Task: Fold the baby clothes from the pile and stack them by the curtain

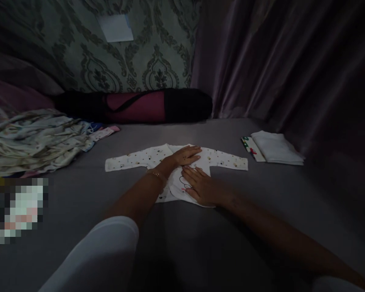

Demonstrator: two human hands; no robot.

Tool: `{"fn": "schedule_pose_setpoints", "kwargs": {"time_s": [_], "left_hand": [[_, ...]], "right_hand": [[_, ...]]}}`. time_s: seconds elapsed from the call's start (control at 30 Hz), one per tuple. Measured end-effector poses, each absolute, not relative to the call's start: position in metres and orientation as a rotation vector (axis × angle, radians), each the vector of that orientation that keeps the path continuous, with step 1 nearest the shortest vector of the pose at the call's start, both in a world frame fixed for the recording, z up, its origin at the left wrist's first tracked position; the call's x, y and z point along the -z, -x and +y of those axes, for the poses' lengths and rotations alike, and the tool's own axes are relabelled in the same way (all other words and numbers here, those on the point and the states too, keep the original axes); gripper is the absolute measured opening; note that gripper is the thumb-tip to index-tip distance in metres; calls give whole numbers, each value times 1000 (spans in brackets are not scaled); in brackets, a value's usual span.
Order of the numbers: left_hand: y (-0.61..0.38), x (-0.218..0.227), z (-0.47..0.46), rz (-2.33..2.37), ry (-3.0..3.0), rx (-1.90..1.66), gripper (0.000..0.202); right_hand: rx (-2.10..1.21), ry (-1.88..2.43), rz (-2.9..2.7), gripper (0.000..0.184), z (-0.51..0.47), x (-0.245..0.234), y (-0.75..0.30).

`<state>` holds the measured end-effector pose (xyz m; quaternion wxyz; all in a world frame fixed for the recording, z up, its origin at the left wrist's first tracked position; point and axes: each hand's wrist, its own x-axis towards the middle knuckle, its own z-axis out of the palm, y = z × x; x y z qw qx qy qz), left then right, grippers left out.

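A small white long-sleeved baby shirt [158,155] with a scattered print lies spread flat, its sleeves stretched out to both sides. My left hand [187,155] rests flat on its upper chest near the neckline, fingers extended to the right. Just below it, my right hand [202,186] lies on the shirt's front panel, fingers stretched out toward the upper left. Neither hand grips the cloth. The two hands cover part of the shirt's middle and its line-drawn print.
The shirt lies on a grey bed sheet [225,247]. To the right sits a stack of folded white cloths [276,147]. A rumpled heap of clothes [33,140] is at the left. Behind lies a long black and maroon bolster [136,106], against a patterned wall and purple curtain [231,61].
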<state>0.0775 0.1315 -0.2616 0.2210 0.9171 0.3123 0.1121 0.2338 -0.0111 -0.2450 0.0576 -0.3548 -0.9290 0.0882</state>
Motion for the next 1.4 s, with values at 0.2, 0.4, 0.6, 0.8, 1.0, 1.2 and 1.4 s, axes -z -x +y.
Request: {"fn": "schedule_pose_setpoints", "kwargs": {"time_s": [0.2,0.4,0.6,0.8,1.0,1.2,1.4], "left_hand": [[-76,268,132,824,-2664,-267,67],[-75,268,129,830,-2649,-199,71],[-78,256,127,846,-2595,-104,72],[-48,205,87,1168,-2567,-428,66],[15,211,6,1099,-2632,-211,61],[28,225,-18,885,-2669,-156,58],[33,231,-10,835,-2650,-74,58]], "right_hand": [[-368,1016,-2866,58,-34,235,-233],[-551,957,-2874,63,-74,225,-233],[-868,936,-2844,64,-113,197,-231],[-1353,907,-2355,44,-65,145,-233],[-649,1123,-2279,54,55,185,-206],[-365,1041,-2855,59,112,232,-147],[-371,926,-2974,61,126,245,-134]]}}
